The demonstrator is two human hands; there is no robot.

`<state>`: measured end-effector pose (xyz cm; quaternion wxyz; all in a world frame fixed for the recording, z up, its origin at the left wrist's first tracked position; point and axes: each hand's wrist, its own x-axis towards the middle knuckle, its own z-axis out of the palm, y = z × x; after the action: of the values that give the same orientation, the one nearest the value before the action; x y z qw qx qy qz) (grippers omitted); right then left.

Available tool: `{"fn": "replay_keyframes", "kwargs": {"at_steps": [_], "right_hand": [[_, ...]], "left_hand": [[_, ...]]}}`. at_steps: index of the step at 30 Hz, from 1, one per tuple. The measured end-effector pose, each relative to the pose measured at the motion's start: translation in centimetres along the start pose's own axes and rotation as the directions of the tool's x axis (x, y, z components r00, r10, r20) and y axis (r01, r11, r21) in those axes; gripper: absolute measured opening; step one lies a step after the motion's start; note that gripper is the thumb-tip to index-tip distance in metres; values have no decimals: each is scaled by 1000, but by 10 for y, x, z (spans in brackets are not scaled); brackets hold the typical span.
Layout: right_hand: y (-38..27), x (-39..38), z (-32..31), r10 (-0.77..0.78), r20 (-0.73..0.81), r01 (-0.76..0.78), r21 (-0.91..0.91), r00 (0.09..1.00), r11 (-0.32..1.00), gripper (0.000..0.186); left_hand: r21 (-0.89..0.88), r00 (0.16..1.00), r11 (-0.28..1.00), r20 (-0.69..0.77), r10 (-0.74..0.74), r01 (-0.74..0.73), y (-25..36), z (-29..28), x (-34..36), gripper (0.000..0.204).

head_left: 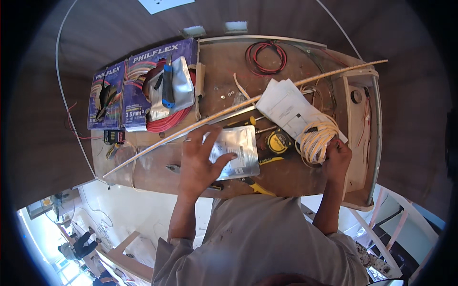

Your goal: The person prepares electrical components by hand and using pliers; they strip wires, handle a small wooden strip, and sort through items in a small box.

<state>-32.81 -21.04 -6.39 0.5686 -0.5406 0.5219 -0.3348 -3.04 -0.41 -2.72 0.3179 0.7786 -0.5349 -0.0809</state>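
Note:
My right hand (338, 159) is closed on the near right side of a coil of yellow-and-white strip (315, 143), which looks like LED strip. The coil overlaps the lower end of some printed white papers (285, 107). My left hand (200, 162) is open, thumb and fingers spread, at the left edge of a silver foil pouch (241, 152) lying on the wooden table (155, 167); it partly covers the pouch. A yellow-and-black tape measure (278, 142) lies between pouch and coil. Behind my left hand, a long thin strip (214, 116) runs diagonally across the table.
Two purple wire boxes (160, 50) stand at the back left, with blue-handled pliers (167, 88) on another silver pouch. Red and black wire (266, 58) lies coiled at the back. A yellow-handled tool (260, 187) is at the near edge. A wooden tray (353, 131) bounds the right end.

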Motion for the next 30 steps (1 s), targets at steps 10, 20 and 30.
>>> {"fn": "replay_keyframes", "kwargs": {"at_steps": [10,20,30], "right_hand": [[-7,5,16,-64,41,68,-91,997,994,25],[-15,7,16,-30,-19,29,-52,999,998,19],[-23,3,16,-88,-28,87,-40,996,995,19]], "left_hand": [[314,986,941,143,85,-127,-40,56,132,45],[384,911,869,381,160,-313,-63,57,152,26],[452,903,892,382,-194,0,-39,91,181,23]]}}
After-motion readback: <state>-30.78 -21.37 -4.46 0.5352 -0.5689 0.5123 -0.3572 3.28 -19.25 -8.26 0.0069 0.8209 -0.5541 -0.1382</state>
